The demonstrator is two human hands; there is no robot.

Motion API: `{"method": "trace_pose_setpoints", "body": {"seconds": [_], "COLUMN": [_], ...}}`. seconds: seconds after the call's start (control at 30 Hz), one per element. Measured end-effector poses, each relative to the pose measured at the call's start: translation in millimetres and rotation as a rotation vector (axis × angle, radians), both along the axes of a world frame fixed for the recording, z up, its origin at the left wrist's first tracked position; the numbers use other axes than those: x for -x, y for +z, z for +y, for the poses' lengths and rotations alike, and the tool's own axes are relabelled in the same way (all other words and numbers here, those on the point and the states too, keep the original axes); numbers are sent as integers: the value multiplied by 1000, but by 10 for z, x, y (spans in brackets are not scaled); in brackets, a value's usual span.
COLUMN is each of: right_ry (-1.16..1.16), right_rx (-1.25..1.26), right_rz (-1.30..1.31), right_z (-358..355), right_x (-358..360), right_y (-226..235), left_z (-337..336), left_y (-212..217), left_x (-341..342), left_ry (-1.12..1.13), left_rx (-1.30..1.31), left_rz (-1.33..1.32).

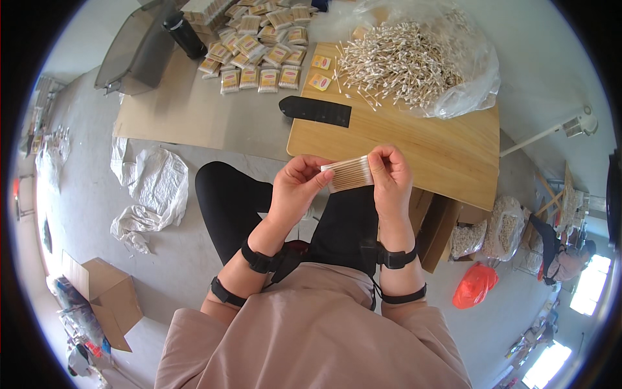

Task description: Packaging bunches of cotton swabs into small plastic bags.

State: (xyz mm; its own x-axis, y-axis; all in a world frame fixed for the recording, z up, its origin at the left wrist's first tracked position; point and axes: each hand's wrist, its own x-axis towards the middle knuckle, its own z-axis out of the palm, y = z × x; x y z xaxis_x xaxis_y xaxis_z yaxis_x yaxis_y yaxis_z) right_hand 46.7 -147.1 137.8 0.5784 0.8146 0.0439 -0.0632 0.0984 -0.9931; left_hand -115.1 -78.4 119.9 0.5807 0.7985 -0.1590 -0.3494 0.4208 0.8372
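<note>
Over my lap, just off the near edge of the wooden board (414,146), I hold a flat bundle of cotton swabs (348,176) between both hands. My left hand (293,189) pinches its left end between thumb and fingers. Its right end is gripped by my right hand (391,180), thumb on top. The sticks lie side by side in a row; whether a clear wrapper surrounds them I cannot tell. Farther off, a heap of loose cotton swabs (408,61) spills from a clear plastic bag (476,91). Two small yellow-and-white cards (319,82) lie left of that heap.
A black flat strip (315,111) crosses the board's left edge. Filled swab packs (268,80) are piled at the back, near a black bottle (184,35) and a grey plastic bin (139,55). White sheeting (155,188) and an open carton (107,295) lie on the floor.
</note>
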Motion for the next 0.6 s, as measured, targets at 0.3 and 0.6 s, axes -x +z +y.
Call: {"method": "trace_pose_setpoints", "body": {"seconds": [0.3, 0.6], "right_ry": [-24, -70], "right_rx": [-58, -79], "right_rz": [-126, -192], "right_z": [23, 37], "right_x": [27, 41], "right_y": [19, 76], "left_z": [-1, 5], "left_y": [0, 51], "left_x": [6, -24], "left_ry": [-3, 47], "left_rx": [21, 20], "left_rz": [46, -95]}}
